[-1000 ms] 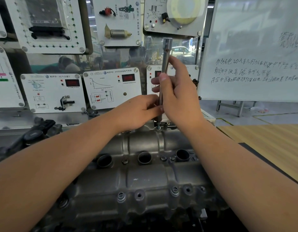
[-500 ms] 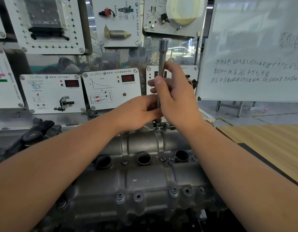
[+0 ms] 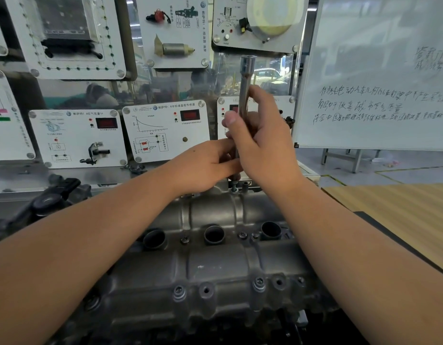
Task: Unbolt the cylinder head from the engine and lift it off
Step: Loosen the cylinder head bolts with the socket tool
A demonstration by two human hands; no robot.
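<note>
1. Behind your bench stands a wall of white training panels (image 3: pixel 78 138) with red displays, and a whiteboard (image 3: pixel 380 78) with handwriting fills your right side; a wooden tabletop (image 3: pixel 399 210) runs along the right edge.
2. Filling the lower half of your view is the engine's grey cylinder head (image 3: pixel 215 265), lying crosswise in front of you, with 3 dark round wells in a row across its middle and several bolt heads along its near edge.
3. Your right hand (image 3: pixel 262 143) is wrapped round the long socket extension (image 3: pixel 246 95), thumb up on the near side and fingers curled behind, clamped on the shaft at mid-height.
4. Your left hand (image 3: pixel 203 165) reaches in from the left, its fingers closed round the lower shaft just under your right hand; how tightly they grip I cannot tell.
5. What matters next: the tool's long axis stands almost upright, leaning slightly right at the top, and its lower tip sits directly below both hands on a small bolt (image 3: pixel 234 188) at the head's far edge. Your left hand is the nearer to that bolt, so I judge it steadies while the right turns.
</note>
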